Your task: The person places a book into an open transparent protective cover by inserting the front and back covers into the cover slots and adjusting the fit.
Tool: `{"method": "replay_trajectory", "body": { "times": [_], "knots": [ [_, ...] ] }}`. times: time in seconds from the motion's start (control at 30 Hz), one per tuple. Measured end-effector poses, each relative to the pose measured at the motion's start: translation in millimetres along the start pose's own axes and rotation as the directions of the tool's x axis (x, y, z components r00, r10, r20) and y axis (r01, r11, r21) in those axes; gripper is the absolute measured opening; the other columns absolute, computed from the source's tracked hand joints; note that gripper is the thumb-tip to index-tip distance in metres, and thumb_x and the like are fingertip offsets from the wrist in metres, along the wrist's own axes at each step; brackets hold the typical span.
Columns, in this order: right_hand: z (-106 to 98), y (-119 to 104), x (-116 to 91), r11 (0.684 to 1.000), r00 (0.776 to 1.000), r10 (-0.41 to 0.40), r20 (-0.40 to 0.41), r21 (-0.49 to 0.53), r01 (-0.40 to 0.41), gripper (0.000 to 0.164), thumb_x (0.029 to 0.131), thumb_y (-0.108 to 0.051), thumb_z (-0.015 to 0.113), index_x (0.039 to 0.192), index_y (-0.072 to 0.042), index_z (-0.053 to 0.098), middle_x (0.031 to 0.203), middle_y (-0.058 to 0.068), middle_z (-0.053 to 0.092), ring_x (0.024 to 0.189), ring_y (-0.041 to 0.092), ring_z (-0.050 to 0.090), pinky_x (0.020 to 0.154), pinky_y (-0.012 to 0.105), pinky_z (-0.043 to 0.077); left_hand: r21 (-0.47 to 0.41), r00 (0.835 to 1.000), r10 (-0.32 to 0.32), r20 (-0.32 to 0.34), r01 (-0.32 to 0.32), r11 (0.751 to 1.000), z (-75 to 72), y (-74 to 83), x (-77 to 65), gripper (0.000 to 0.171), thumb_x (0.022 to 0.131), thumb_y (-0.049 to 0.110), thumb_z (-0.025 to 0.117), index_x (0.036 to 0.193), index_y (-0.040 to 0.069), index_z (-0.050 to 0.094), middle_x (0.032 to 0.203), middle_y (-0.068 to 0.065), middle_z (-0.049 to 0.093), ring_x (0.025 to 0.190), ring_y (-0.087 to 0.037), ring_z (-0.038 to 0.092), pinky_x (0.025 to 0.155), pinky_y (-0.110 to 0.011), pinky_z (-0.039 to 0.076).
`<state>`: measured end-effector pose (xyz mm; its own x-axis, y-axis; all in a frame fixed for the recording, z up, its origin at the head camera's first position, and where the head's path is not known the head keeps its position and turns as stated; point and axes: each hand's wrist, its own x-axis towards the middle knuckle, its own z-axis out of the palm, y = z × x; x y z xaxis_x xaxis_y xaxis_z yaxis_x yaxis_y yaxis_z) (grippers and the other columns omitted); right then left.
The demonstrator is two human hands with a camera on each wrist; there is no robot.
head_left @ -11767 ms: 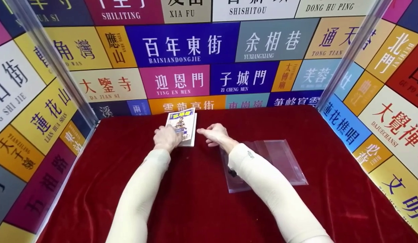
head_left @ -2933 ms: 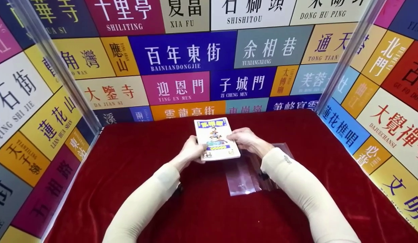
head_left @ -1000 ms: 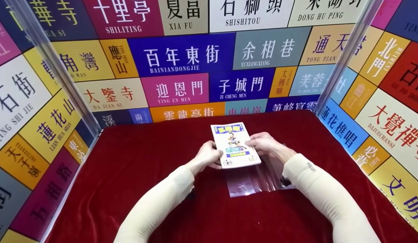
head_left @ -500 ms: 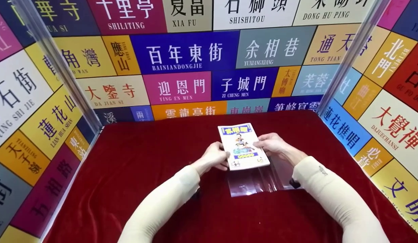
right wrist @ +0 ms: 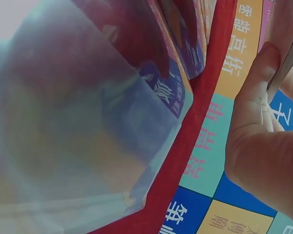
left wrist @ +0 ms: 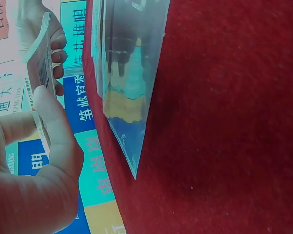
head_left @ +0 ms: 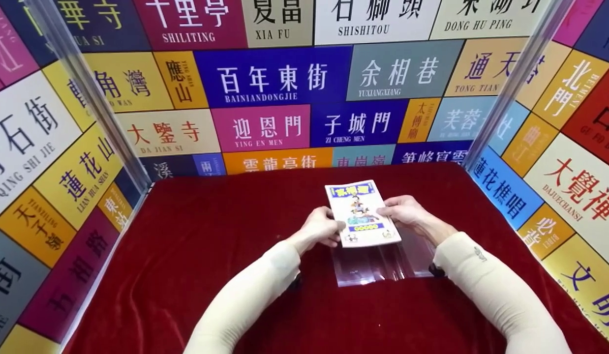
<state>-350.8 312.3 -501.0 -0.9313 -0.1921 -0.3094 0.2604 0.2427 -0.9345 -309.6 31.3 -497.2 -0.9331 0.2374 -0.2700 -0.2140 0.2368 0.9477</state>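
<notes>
Holding: we've got a thin white booklet (head_left: 363, 214) here, cartoon cover facing up.
Left hand (head_left: 321, 227): clamped on the booklet's left edge, thumb on top.
Right hand (head_left: 408, 212): pinching the right edge, a bit farther up than our left.
Booklet spot: up off the tabletop (head_left: 211, 231), overlapping the far part of a clear plastic cover (head_left: 366, 268) in our head view.
Tabletop: draped in red cloth (head_left: 181, 285), plastic lying on it.
Backdrop: colourful sign panels (head_left: 275, 78) behind and on both sides.
</notes>
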Motion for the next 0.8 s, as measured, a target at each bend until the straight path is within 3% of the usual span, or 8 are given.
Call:
{"method": "replay_trajectory", "body": {
  "times": [0.4,0.8],
  "knots": [
    [-8,1,-6,0.999,0.998,-0.019,-0.054,-0.047,0.016,0.044,0.105,-0.008,0.073,0.139,0.016,0.060,0.085,-0.001,0.082,0.076,0.010,0.081,0.071,0.029,0.069,0.024,1.000,0.023,-0.004,-0.023,0.999,10.7,2.8,3.0,0.023,0.098,0.006,0.076,0.115,0.001,0.061,0.074,-0.004,0.070,0.062,-0.014,0.067,0.053,-0.024,0.060],
    [-20,5,-12,0.996,0.995,-0.033,-0.099,-0.086,0.024,0.057,0.103,-0.008,0.076,0.148,0.019,0.054,0.083,-0.004,0.082,0.073,0.008,0.080,0.069,0.027,0.068,0.107,0.997,0.066,-0.036,-0.062,0.992,22.9,6.3,4.2,0.035,0.095,0.005,0.083,0.125,-0.004,0.068,0.078,-0.007,0.075,0.064,-0.015,0.070,0.057,-0.027,0.065]
  ]
}}
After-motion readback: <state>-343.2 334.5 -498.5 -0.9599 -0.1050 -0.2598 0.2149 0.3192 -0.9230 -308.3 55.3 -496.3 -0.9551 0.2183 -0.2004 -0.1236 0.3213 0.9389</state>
